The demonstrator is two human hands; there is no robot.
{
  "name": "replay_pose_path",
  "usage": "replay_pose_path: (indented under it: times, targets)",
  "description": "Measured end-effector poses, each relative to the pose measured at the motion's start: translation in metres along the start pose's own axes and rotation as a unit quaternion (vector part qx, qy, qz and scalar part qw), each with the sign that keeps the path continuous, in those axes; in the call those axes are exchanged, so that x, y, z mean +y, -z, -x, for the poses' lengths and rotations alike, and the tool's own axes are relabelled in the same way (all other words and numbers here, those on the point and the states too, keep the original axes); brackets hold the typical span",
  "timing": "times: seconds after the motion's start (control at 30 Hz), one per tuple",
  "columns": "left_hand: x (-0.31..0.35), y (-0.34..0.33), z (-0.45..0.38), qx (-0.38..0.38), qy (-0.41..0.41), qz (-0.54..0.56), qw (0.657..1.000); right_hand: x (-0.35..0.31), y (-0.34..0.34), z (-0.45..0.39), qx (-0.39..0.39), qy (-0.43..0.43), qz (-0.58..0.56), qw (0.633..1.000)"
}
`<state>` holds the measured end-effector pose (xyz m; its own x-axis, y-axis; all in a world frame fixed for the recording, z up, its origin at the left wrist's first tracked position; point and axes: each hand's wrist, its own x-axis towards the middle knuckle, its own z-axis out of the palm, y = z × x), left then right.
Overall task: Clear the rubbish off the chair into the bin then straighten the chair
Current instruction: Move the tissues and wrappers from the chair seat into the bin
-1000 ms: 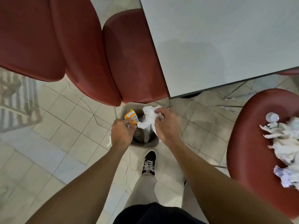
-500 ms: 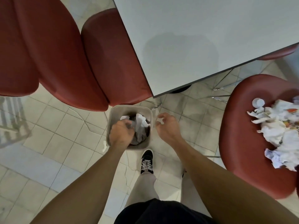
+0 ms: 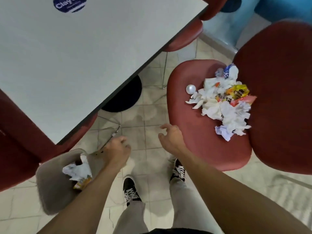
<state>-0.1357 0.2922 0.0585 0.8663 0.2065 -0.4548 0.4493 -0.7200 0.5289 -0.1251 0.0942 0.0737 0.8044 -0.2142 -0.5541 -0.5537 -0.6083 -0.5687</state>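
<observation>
A red chair (image 3: 199, 132) stands at the right, its seat turned at an angle to the table. On the seat lies a heap of rubbish (image 3: 222, 102): crumpled white tissues, yellow and orange wrappers, and a small white cap (image 3: 190, 89) at its left edge. A grey bin (image 3: 49, 186) sits on the floor at the lower left with tissues and an orange packet inside. My left hand (image 3: 118, 149) hovers just right of the bin, fingers loosely curled and empty. My right hand (image 3: 170, 137) is at the chair seat's front edge, fingers relaxed, holding nothing.
A white table (image 3: 84, 56) fills the upper left, with a black round base (image 3: 125, 97) under it. More red chairs (image 3: 18, 149) are tucked along its sides. My feet in black shoes (image 3: 130, 191) stand on the tiled floor between bin and chair.
Both hands have let the tissues and packet fall into the bin and come away empty. My view and right hand have swung right toward the littered chair.
</observation>
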Motion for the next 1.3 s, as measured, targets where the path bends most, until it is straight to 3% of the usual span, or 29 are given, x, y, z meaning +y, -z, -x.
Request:
replay_pose_path:
  times: [0.37, 0.67, 0.77, 0.93, 1.13, 1.3]
  targets:
    - [0.181, -0.14, -0.034, -0.087, -0.134, -0.061, 0.985, 0.115, 0.142, -0.075, 0.093, -0.045, -0.037, 0.994]
    - [0.275, -0.239, -0.072, -0.115, -0.207, -0.097, 0.967, 0.193, 0.2, -0.146, 0.18, -0.089, -0.014, 0.979]
    - [0.29, -0.266, -0.084, -0.115, -0.253, -0.134, 0.951, 0.212, 0.206, -0.167, 0.167, -0.115, -0.011, 0.979]
    - [0.299, -0.295, -0.098, -0.114, -0.259, -0.206, 0.937, 0.227, 0.202, -0.188, 0.127, -0.132, 0.021, 0.983]
    - [0.293, -0.296, -0.102, -0.078, -0.287, -0.259, 0.919, 0.221, 0.195, -0.188, 0.128, -0.149, 0.008, 0.98]
    - [0.294, -0.274, -0.091, -0.068, -0.262, -0.218, 0.938, 0.203, 0.197, -0.169, 0.166, -0.129, -0.039, 0.977]
